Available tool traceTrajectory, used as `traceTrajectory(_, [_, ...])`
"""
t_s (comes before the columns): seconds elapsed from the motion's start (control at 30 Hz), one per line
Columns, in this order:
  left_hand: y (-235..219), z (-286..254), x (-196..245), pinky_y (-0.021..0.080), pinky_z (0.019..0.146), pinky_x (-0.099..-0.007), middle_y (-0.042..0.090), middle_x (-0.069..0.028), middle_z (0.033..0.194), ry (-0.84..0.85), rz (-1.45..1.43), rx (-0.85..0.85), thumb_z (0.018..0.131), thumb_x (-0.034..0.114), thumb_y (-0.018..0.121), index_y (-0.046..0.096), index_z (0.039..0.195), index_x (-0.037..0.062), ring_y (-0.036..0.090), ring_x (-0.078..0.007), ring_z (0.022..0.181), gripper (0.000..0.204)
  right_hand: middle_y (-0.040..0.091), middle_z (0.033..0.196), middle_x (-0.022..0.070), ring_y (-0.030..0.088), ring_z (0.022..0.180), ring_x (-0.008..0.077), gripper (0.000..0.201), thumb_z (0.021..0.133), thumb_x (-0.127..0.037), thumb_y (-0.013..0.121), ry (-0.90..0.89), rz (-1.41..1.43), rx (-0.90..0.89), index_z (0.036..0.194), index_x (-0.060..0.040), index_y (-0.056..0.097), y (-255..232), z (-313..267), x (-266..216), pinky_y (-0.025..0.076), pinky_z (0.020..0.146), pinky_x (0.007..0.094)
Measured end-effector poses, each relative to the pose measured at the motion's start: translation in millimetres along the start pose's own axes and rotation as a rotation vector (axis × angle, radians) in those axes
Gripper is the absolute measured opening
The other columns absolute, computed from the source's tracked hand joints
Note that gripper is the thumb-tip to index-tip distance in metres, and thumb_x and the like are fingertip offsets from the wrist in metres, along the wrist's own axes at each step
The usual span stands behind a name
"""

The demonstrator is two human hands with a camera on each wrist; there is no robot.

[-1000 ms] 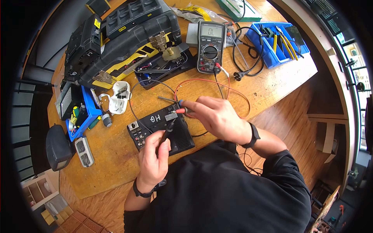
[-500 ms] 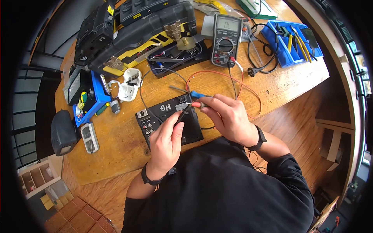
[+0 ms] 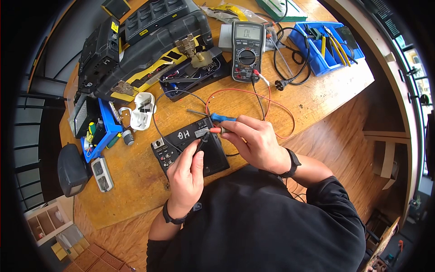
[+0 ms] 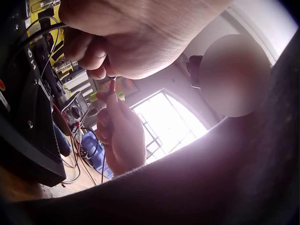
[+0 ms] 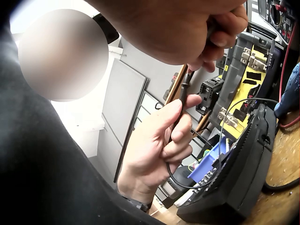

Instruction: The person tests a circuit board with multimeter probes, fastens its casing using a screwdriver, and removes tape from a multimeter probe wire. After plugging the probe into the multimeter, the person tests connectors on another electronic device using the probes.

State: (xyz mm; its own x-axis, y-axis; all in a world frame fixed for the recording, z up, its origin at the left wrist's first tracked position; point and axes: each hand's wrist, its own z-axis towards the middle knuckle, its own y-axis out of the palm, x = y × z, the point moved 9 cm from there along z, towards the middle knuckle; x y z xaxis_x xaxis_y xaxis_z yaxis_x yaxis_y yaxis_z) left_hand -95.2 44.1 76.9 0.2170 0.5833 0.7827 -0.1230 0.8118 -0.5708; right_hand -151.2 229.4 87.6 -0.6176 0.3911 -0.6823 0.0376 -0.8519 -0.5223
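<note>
My left hand point(image 3: 186, 174) grips a black test probe point(image 5: 184, 89), its lead looping below the fingers in the right wrist view. Between the right hand's point(image 3: 259, 143) thumb and fingers is a red test probe point(image 3: 215, 130). The two probe tips meet or nearly meet above a black device point(image 3: 215, 158) marked HQ, which lies on the bench under both hands. Beyond it, a multimeter point(image 3: 247, 56) shows OL, with a red and a black lead plugged in. A blue-handled screwdriver point(image 3: 222, 118) lies just past the right fingers.
A large black and yellow toolbox point(image 3: 158, 54) fills the bench's back left. Blue bins of tools stand at the left point(image 3: 106, 129) and far right point(image 3: 315, 63). Next to the multimeter lies a coiled cable with a plug point(image 3: 282, 84). A white case point(image 3: 142, 111) sits left of the device.
My left hand has brought the black probe up to the red probe's tip. The right hand has drawn back slightly, uncovering more of the screwdriver handle. The display still reads OL.
</note>
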Motion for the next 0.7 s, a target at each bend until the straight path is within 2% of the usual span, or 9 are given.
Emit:
traceTrajectory(0.1, [1,-3,-8,0.049,0.064,-0.0291,0.066,-0.0057,0.081,-0.028,-0.008,0.003,0.111,0.010,0.063,0.069,0.132,-0.0039,0.060,-0.0121,0.069,0.026,0.065,0.081,0.0086,0.067,0.068,0.0293,0.024,0.093,-0.011,0.082,0.035,0.005,0.005,0.115,-0.0037,0.075,-2,0,2,0.053,0.057,0.0416])
traceTrajectory(0.27, [1,-2,-12,0.045,0.061,-0.0274,0.063,-0.0022,0.078,-0.095,-0.056,-0.013,0.112,0.009,0.060,0.069,0.132,-0.0037,0.057,-0.0090,0.067,0.025,0.064,0.084,0.0116,0.067,0.072,0.0313,0.025,0.094,-0.005,0.080,-0.027,0.063,0.012,0.118,-0.0026,0.074,-1,1,-8,0.054,0.061,0.0427])
traceTrajectory(0.4, [-3,-4,-15,0.052,0.066,-0.0287,0.072,-0.0064,0.092,-0.149,-0.194,-0.021,0.113,0.007,0.057,0.061,0.131,-0.0049,0.065,-0.0138,0.072,0.023,0.066,0.083,0.0130,0.067,0.069,0.0302,0.030,0.095,0.007,0.074,0.044,0.099,0.033,0.124,0.0001,0.074,0,4,4,0.053,0.061,0.0389])
traceTrajectory(0.5, [0,0,-1,0.055,0.072,-0.0322,0.070,-0.0088,0.090,-0.039,-0.188,-0.049,0.112,0.008,0.057,0.060,0.141,-0.0041,0.068,-0.0187,0.076,0.032,0.067,0.084,0.0130,0.066,0.068,0.0283,0.034,0.095,0.007,0.073,0.043,0.092,-0.035,0.128,-0.0010,0.074,9,4,0,0.052,0.061,0.0373])
traceTrajectory(0.53, [2,0,1,0.056,0.073,-0.0328,0.069,-0.0101,0.090,-0.056,-0.169,-0.087,0.112,0.008,0.058,0.058,0.146,-0.0035,0.068,-0.0196,0.077,0.036,0.067,0.084,0.0130,0.066,0.068,0.0283,0.034,0.095,0.007,0.073,0.040,0.103,-0.040,0.128,-0.0010,0.074,9,4,-2,0.052,0.061,0.0373])
traceTrajectory(0.57, [4,1,2,0.057,0.074,-0.0336,0.070,-0.0123,0.095,-0.100,-0.139,-0.120,0.112,0.008,0.057,0.059,0.146,-0.0039,0.069,-0.0207,0.076,0.036,0.068,0.088,0.0146,0.068,0.072,0.0315,0.034,0.095,0.005,0.074,0.034,0.106,-0.056,0.128,0.0002,0.073,11,4,-3,0.054,0.063,0.0402])
traceTrajectory(0.6, [4,4,1,0.057,0.074,-0.0342,0.070,-0.0134,0.097,-0.050,-0.109,-0.095,0.112,0.008,0.057,0.059,0.146,-0.0042,0.069,-0.0217,0.076,0.036,0.069,0.092,0.0163,0.070,0.076,0.0347,0.034,0.094,0.004,0.075,0.029,0.108,-0.071,0.128,0.0013,0.072,12,3,-5,0.056,0.065,0.0432])
traceTrajectory(0.7, [2,6,9,0.057,0.075,-0.0358,0.070,-0.0155,0.102,0.026,-0.070,-0.059,0.112,0.008,0.057,0.060,0.145,-0.0049,0.070,-0.0239,0.079,0.036,0.070,0.095,0.0170,0.071,0.078,0.0352,0.034,0.093,0.004,0.076,0.070,0.110,-0.091,0.127,0.0017,0.072,12,2,-2,0.057,0.067,0.0429])
